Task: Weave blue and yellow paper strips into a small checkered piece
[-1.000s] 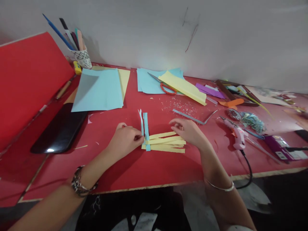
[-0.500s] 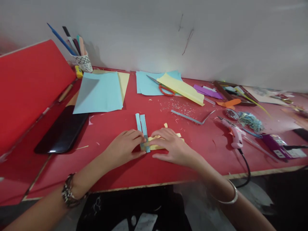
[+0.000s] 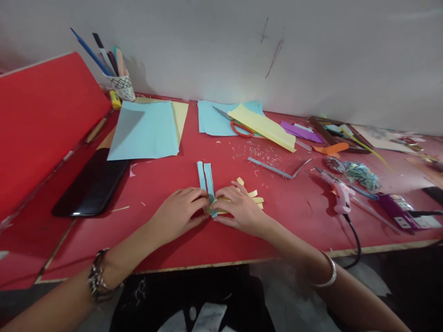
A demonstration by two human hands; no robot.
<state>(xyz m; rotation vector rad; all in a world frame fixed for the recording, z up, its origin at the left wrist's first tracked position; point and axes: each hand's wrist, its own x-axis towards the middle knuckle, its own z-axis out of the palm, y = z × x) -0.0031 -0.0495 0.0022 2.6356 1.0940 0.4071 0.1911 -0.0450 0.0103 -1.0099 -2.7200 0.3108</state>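
Two light blue paper strips [image 3: 209,179] stand side by side, crossed at their near ends by several pale yellow paper strips [image 3: 256,200]. My left hand [image 3: 185,208] is closed at the left of the crossing, its fingertips pinching the strips' ends. From the right, my right hand [image 3: 240,207] bends over the yellow strips, with fingertips pressed on them beside the blue ones. The yellow ends fan out past its far side. My fingers hide most of the crossing.
A black phone [image 3: 92,186] and blue paper sheets [image 3: 145,131] lie to the left. Orange-handled scissors [image 3: 242,129] rest on paper at the back. To the right are a pink glue gun [image 3: 337,189], a thread bundle [image 3: 362,173] and a purple power strip [image 3: 398,210].
My right hand has shifted slightly left, closer to the blue strips, so more yellow ends show beyond it. My left hand stays almost in place.
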